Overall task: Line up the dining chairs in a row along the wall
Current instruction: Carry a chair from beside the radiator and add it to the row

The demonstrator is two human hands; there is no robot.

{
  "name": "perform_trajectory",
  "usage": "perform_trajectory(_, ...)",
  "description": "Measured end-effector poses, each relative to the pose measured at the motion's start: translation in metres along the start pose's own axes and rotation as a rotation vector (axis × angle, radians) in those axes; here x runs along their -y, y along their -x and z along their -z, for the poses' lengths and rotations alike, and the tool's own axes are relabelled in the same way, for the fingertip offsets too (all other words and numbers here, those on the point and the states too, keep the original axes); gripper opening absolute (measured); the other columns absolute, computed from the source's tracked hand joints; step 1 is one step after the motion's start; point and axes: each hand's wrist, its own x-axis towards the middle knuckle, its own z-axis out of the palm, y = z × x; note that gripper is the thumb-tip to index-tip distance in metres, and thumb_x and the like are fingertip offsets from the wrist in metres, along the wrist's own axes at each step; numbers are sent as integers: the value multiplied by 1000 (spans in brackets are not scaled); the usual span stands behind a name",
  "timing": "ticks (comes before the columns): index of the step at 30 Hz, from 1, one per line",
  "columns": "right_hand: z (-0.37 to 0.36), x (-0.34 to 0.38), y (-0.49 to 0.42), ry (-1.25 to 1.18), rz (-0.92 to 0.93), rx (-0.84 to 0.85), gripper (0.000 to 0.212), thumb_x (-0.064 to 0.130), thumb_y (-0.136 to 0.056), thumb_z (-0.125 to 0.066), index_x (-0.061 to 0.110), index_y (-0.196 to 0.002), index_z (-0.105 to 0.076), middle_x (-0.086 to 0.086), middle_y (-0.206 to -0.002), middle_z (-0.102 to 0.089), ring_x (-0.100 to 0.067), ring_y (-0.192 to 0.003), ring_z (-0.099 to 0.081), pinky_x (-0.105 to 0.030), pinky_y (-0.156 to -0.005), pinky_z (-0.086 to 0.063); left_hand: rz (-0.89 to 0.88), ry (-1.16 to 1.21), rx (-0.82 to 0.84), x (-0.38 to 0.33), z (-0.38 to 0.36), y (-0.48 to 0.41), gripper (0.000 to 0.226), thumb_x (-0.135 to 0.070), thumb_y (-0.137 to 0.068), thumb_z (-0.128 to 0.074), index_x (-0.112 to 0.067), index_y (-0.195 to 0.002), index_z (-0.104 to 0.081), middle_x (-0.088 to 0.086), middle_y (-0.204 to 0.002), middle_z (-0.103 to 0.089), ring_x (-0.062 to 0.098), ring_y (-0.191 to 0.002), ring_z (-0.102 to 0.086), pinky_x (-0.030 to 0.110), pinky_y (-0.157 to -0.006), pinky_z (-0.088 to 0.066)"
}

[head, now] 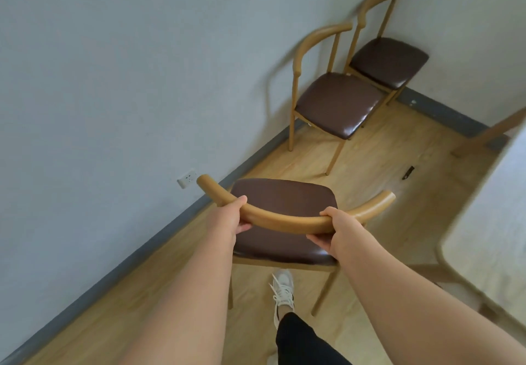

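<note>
A wooden dining chair (284, 202) with a dark brown padded seat is right in front of me. My left hand (227, 219) grips the left part of its curved backrest rail. My right hand (338, 228) grips the right part of the same rail. Two matching chairs stand side by side against the left wall: a nearer second chair (336, 102) and a third chair (388, 60) in the corner. The held chair's seat points toward them, with a gap of floor between.
The grey wall (113, 80) with a dark baseboard runs along the left and carries a white socket (187, 178). A white-topped table (489, 222) with wooden legs fills the right side. A small dark object (408, 172) lies on the floor. My shoe (283, 290) is under the held chair.
</note>
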Motion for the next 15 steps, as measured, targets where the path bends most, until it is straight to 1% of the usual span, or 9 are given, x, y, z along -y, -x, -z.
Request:
perform_trajectory(3,-21,37,-18,-22,-43,-15,35,10,-72,-75,7,-97,-51,-17,-96,-57,-37,-75,-59,-51,-44,-57,27,-57,14,-32,-30,-28,63,-29,-81,-76,-12,-135,-49,12,-114,-66,27,-76,-71,36,-60,-62)
perform_trajectory(6,-43,70,-34,-64,-54,-34,33,9,-72,-76,8,-92,-50,-16,-99,-59,-36,-77,-60,-51,-46,-57,59,-103,34,-66,-53,-57,60,-30,-82,-76,-14,-133,-49,10,-109,-66,23,-66,-71,39,-61,-62)
perform_trajectory(8,-55,88,-38,-92,-61,-47,33,9,-72,-77,8,-92,-51,-16,-100,-61,-36,-78,-62,-50,-46,-58,66,-110,39,-85,-66,-74,61,-29,-81,-76,-13,-133,-48,11,-110,-66,23,-65,-71,39,-61,-62)
perform_trajectory(10,-71,107,-46,-128,-73,-57,32,10,-72,-77,8,-91,-52,-15,-101,-62,-36,-78,-62,-49,-47,-57,91,-128,75,-106,-80,-95,62,-29,-82,-76,-13,-135,-47,12,-117,-64,25,-71,-71,39,-64,-62)
perform_trajectory(11,-78,114,-49,-152,-71,-65,31,10,-73,-77,8,-91,-52,-15,-102,-62,-36,-78,-62,-49,-48,-58,95,-146,99,-116,-87,-106,62,-29,-83,-75,-12,-136,-47,12,-120,-63,27,-77,-71,40,-67,-62)
perform_trajectory(13,-89,122,-53,-194,-46,-68,31,10,-73,-77,7,-91,-52,-15,-105,-61,-35,-80,-61,-49,-54,-59,86,-151,136,-130,-99,-125,62,-28,-85,-73,-11,-138,-45,12,-125,-61,31,-92,-70,41,-73,-62)
perform_trajectory(15,-103,128,-66,-259,-23,-87,32,10,-73,-76,7,-95,-53,-15,-109,-61,-35,-85,-62,-50,-62,-59,90,-178,180,-146,-115,-150,61,-25,-87,-71,-9,-139,-43,13,-128,-59,32,-102,-66,44,-79,-60)
